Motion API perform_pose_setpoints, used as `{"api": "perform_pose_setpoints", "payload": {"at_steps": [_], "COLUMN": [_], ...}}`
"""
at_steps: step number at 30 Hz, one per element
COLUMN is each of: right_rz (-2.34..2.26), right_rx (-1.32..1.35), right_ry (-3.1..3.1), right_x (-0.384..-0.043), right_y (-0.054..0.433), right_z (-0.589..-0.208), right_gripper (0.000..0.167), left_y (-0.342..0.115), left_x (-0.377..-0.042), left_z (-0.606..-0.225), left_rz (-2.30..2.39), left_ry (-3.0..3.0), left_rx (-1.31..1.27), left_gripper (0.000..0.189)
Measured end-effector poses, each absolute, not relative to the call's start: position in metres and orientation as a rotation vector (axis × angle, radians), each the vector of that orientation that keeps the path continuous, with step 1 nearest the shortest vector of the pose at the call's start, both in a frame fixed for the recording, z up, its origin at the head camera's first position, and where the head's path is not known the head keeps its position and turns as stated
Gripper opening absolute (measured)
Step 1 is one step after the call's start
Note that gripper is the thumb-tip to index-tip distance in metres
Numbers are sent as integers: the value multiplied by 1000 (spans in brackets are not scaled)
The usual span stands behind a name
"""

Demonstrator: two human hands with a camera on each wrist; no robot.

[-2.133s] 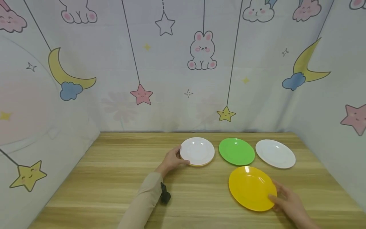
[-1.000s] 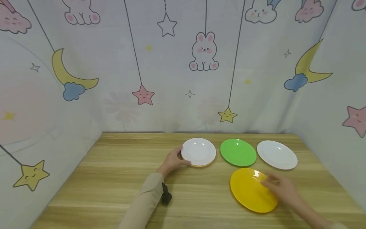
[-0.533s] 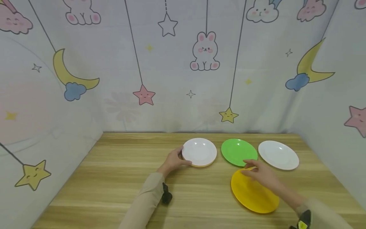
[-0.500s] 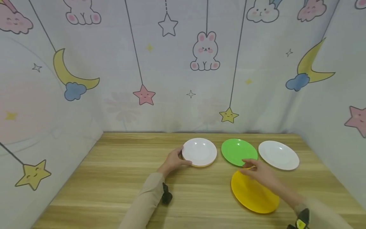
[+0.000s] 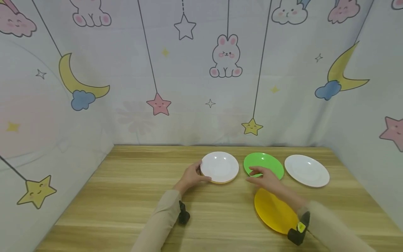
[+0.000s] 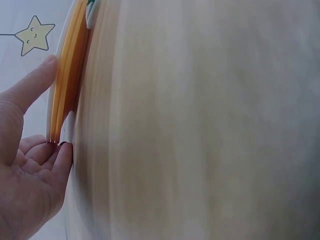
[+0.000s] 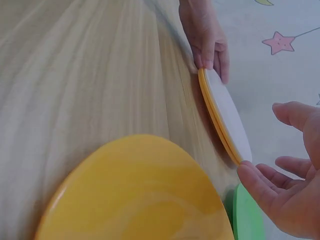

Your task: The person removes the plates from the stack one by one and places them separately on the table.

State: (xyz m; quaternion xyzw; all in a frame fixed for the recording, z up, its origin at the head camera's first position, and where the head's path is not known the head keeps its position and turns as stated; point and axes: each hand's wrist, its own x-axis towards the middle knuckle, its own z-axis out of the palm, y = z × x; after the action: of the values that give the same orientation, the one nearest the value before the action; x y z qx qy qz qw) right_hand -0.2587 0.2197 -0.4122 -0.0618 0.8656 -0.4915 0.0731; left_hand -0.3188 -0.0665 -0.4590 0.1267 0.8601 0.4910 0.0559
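My left hand (image 5: 190, 176) holds a stack of plates by its left rim, thumb at the near side and fingers at the far side. On top is a white plate (image 5: 219, 167); the left wrist view shows orange-yellow plates (image 6: 75, 65) beneath it. My right hand (image 5: 265, 179), fingers spread and holding nothing, hovers over the near part of a green plate (image 5: 267, 162). Its fingertips point at the stack. A large yellow plate (image 5: 272, 208) lies below my right forearm, which hides its right part.
Another white plate (image 5: 306, 170) lies to the right of the green one on the wooden table (image 5: 132, 196). A white curtain (image 5: 189, 70) printed with stars, moons and rabbits encloses the table's back and sides. Each wrist carries a small black camera (image 5: 183, 215).
My right hand has let go of the yellow plate's right rim and moved left and away across it to the green plate. My left hand has stayed on the stack.
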Motion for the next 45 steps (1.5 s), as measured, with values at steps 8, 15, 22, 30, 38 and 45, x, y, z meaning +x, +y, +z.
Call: {"api": "perform_pose_setpoints", "payload": {"at_steps": [8,15,22,30,38,45], "right_rz": [-1470,-1471,-1434,-1482,-1520,-1554], "right_rx": [-133,-75,-114,-142,-42,-12], "right_ry": [2541,2524,2567,2573,2541,2508], "right_x": [-280,-293,-304,-310,-314,-313], "right_y": [204,197,193,183,178,175], "right_z": [-424,-431,-439,-443,-445,-448], "right_gripper": [66,69,72,54,58,61], "left_y": [-67,-68,-68,-67,-65,-64], "left_x": [-318,-319,-322,-322,-322,-325], "left_z": [-458,-458,-458,-457,-455,-450], "left_rz": [1484,1494,1485,1456,1431,1447], "left_ry": [2614,2600,2604,2619,2615,2597], "left_rx": [385,380,389,389,384,301], "left_gripper": [92,93,92,93,93,84]}}
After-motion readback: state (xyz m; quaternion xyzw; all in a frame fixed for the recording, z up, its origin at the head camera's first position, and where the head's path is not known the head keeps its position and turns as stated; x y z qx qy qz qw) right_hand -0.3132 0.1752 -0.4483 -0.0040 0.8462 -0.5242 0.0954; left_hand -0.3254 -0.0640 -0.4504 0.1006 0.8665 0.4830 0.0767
